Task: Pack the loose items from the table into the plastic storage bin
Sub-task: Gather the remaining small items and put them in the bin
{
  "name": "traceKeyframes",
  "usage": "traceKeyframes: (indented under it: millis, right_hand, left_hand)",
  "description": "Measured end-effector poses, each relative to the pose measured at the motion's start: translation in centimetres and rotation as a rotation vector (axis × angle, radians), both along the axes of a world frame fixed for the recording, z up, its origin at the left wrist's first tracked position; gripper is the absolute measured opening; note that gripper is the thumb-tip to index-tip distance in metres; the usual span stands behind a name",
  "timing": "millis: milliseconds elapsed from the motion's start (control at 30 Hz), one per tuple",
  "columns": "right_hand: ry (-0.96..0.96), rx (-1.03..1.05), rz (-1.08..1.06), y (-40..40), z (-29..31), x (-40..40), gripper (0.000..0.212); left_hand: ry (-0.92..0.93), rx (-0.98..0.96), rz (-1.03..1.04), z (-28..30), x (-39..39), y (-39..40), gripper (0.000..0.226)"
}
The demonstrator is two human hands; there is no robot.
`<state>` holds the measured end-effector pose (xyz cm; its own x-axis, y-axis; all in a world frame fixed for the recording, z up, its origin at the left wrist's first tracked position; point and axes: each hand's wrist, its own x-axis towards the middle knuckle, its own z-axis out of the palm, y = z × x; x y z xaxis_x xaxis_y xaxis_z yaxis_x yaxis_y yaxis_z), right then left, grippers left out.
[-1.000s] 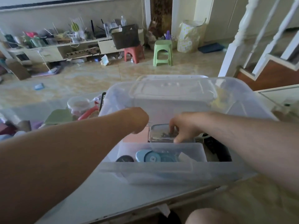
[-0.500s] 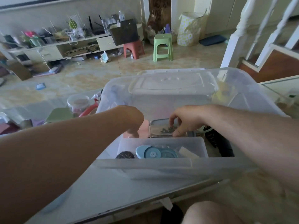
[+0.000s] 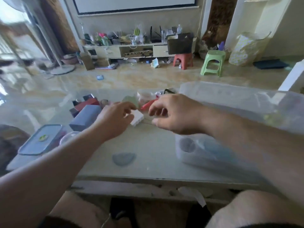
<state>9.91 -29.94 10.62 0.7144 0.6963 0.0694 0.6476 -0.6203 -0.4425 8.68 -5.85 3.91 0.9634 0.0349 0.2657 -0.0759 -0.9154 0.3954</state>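
Head view: left hand [image 3: 115, 120] fingers grasp white block [image 3: 137, 118]; right hand [image 3: 174, 114] fingers released beside it.

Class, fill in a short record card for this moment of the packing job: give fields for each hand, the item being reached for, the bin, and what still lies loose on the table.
left hand: fingers on the small white block
right hand: open, beside the block, holding nothing
plastic storage bin: on the table's right side, contents blurred
table: still holds a blue box, a lidded container and a red item
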Motion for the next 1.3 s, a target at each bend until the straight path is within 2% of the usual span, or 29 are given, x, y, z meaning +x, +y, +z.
traceKeyframes:
  millis: [67,133,200,267,333,433,533,600,700,767,800,900,967,1100,1167,1233,1300]
  right_hand:
    - [0.016,-0.078,0.073,4.8,-4.5,-1.6,0.030]
    - [0.088,-0.227,0.074,8.9,-10.4,-2.4,0.041]
    - [0.175,-0.342,0.022,11.6,-16.0,-2.8,0.058]
    - [0.198,-0.378,-0.059,13.2,-20.6,-3.2,0.076]
    - [0.102,-0.348,-0.138,13.8,-23.6,-3.9,0.083]
    - [0.013,-0.246,-0.182,13.4,-26.0,-5.1,0.071]
    - [-0.040,-0.142,-0.147,12.0,-26.6,-5.5,0.041]
    - [-0.063,-0.120,-0.130,11.1,-26.5,-5.6,0.040]
    - [-0.042,-0.108,-0.119,9.9,-26.4,-5.8,0.017]
    - [0.021,-0.100,-0.119,9.2,-25.4,-5.8,0.011]
    - [0.049,-0.071,-0.138,8.8,-24.6,-5.8,0.018]
    - [0.074,0.036,-0.200,7.3,-20.9,-5.8,0.059]
    - [0.037,0.077,-0.193,6.2,-17.9,-5.6,0.074]
    - [-0.142,0.197,-0.225,2.6,-10.6,-5.2,0.073]
    - [-0.231,0.172,-0.235,-0.1,-6.7,-5.0,0.073]
    - [-0.286,0.111,-0.251,-3.3,-3.2,-4.4,0.069]
    - [-0.307,0.056,-0.307,-7.1,-0.7,-3.0,0.063]
  left_hand:
    - [0.215,0.111,0.004,-4.0,-2.9,2.7,0.030]
    - [0.491,0.171,-0.053,-7.6,-5.2,3.9,0.051]
    - [0.625,0.173,-0.088,-11.0,-6.7,4.5,0.074]
    - [0.604,0.245,-0.063,-14.2,-7.4,5.3,0.092]
    - [0.517,0.348,-0.053,-16.2,-7.5,5.8,0.091]
    - [0.385,0.444,-0.121,-17.5,-7.2,5.9,0.066]
    - [0.288,0.444,-0.187,-17.3,-7.0,6.1,0.043]
    - [0.264,0.426,-0.212,-16.9,-7.1,5.9,0.029]
    - [0.351,0.345,-0.235,-15.6,-7.6,4.7,0.028]
    - [0.370,0.256,-0.234,-14.9,-8.2,3.9,0.025]
    - [0.360,0.180,-0.211,-14.4,-8.5,3.7,0.023]
    - [0.314,-0.247,-0.067,-11.5,-8.7,3.0,0.019]
    - [0.277,-0.425,-0.017,-8.6,-8.3,2.4,0.019]
    - [0.225,-0.630,-0.050,-2.5,-6.9,-0.8,0.018]
    - [0.178,-0.682,-0.118,0.2,-5.8,-3.6,0.016]
    - [0.142,-0.669,-0.193,2.5,-4.1,-6.6,0.015]
    - [0.117,-0.570,-0.267,4.3,-2.0,-9.6,0.018]
